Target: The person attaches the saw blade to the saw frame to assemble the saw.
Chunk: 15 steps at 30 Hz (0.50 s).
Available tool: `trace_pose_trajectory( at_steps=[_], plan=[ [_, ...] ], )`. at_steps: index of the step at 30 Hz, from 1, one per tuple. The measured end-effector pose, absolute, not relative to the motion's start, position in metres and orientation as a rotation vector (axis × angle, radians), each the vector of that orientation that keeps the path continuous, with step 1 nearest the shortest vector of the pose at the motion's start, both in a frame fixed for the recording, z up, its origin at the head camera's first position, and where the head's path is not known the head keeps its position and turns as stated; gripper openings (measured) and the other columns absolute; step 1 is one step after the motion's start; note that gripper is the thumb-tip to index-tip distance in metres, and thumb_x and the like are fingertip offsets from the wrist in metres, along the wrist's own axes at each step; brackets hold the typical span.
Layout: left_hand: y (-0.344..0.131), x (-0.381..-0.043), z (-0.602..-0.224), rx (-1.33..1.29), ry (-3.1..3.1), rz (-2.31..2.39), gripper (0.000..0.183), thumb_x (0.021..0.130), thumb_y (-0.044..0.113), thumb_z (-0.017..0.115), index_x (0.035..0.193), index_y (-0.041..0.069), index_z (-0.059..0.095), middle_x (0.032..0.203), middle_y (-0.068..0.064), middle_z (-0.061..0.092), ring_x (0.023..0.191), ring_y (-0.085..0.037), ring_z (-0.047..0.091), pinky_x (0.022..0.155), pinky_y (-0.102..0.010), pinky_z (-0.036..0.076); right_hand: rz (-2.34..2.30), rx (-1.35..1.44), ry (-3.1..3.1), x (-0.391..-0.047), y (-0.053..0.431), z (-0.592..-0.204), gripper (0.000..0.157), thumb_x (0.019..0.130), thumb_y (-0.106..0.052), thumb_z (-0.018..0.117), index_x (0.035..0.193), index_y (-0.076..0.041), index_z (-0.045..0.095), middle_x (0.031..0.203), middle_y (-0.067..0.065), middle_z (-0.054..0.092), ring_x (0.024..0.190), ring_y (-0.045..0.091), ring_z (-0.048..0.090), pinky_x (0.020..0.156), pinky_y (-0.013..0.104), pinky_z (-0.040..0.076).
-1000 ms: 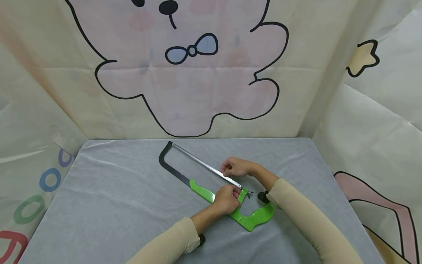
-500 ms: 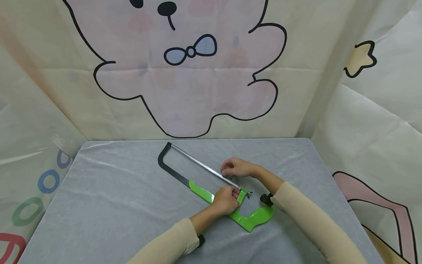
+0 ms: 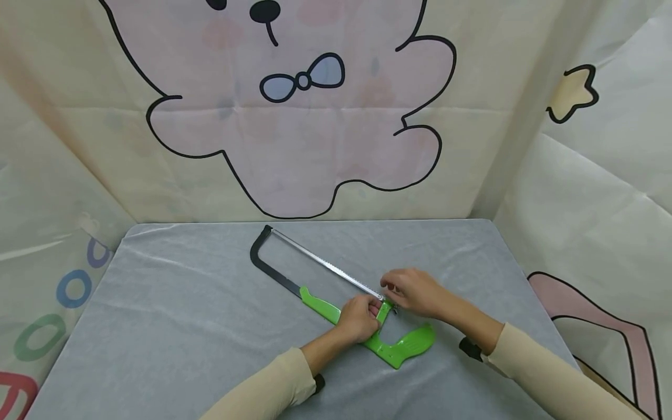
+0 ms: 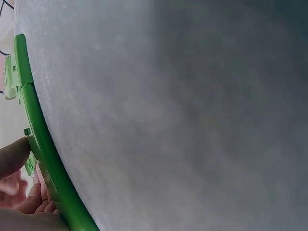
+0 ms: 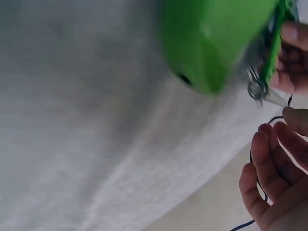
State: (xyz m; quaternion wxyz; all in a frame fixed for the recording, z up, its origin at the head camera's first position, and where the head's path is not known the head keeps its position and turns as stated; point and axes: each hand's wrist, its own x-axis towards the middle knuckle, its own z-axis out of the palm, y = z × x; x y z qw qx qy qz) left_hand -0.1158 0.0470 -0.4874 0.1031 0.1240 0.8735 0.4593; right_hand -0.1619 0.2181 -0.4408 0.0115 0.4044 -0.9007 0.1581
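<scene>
A hacksaw with a bright green handle [image 3: 401, 352], a dark frame bar [image 3: 278, 277] and a silver blade [image 3: 331, 267] lies on the grey cloth, its tip pointing to the far left. My left hand [image 3: 358, 319] grips its green frame just ahead of the handle; in the left wrist view the thumb and fingers close round the green part [image 4: 45, 139]. At the blade's near end sits a metal wing nut [image 5: 257, 89]. My right hand [image 3: 415, 290] hovers right beside it with fingers loosely bent, apart and holding nothing.
A grey cloth [image 3: 184, 326] covers the table. White printed sheets hang behind it and on both sides, and the back sheet [image 3: 315, 146] meets the table's far edge. Dark straps [image 3: 471, 349] are on the wrists.
My right hand has left the blade and moved right and toward me, to the wing nut end. My left hand keeps its grip, and the hacksaw stays in place.
</scene>
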Motion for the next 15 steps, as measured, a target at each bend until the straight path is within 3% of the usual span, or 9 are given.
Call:
trace_pose_trajectory(
  at_steps=[6,15],
  plan=[
    [0.046,-0.117,-0.488,0.347,2.556,1.370,0.026,0.062,-0.006,0.064,0.085,0.005,0.065,0.070,0.002,0.059,0.059,0.002,0.046,0.056,-0.017,0.039,0.379,1.333,-2.658,-0.146,0.230,-0.452,0.013,0.074,-0.013,0.074,0.084,-0.012,0.064,0.076,-0.004,0.059,0.064,0.007,0.053,0.059,0.029,0.046],
    [0.048,-0.117,-0.489,0.340,2.538,1.389,0.026,0.061,-0.008,0.063,0.084,0.005,0.065,0.068,0.001,0.059,0.058,0.001,0.046,0.055,-0.017,0.039,0.082,1.258,-2.490,-0.132,0.237,-0.456,0.030,0.063,-0.033,0.081,0.072,-0.014,0.059,0.068,-0.004,0.053,0.061,0.013,0.051,0.053,0.030,0.037]
  ],
)
